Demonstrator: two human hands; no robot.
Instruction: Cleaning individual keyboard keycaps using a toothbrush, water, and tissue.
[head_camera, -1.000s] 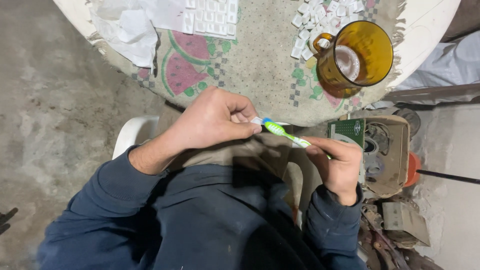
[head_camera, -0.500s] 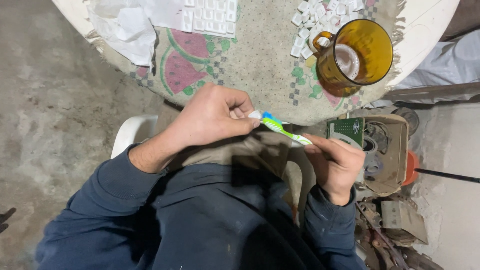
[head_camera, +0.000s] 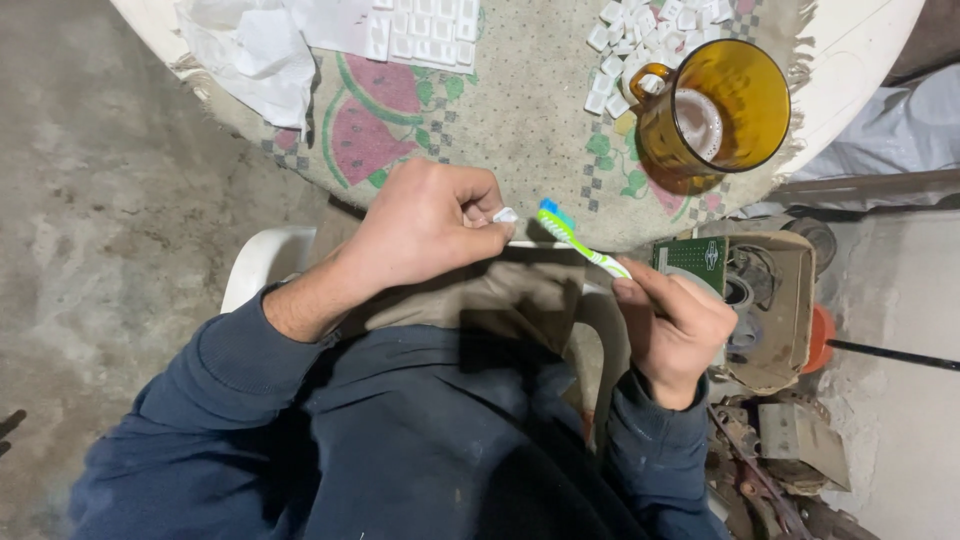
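Plainly, a small white keycap was pinched in the closed fingers of the left hand, a green toothbrush gripped by the right hand just beside them, so the cap could be flicked loose by a hard stroke.

glossy amber glass mug, woven matt cloth, smooth plastic toothbrush.

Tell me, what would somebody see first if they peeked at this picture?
Probably the two hands in the middle: the left hand pinches a small white piece, and the right hand holds a green toothbrush with its bristles close to it. Next, the amber glass mug at the upper right of the table, beside a heap of white keys.
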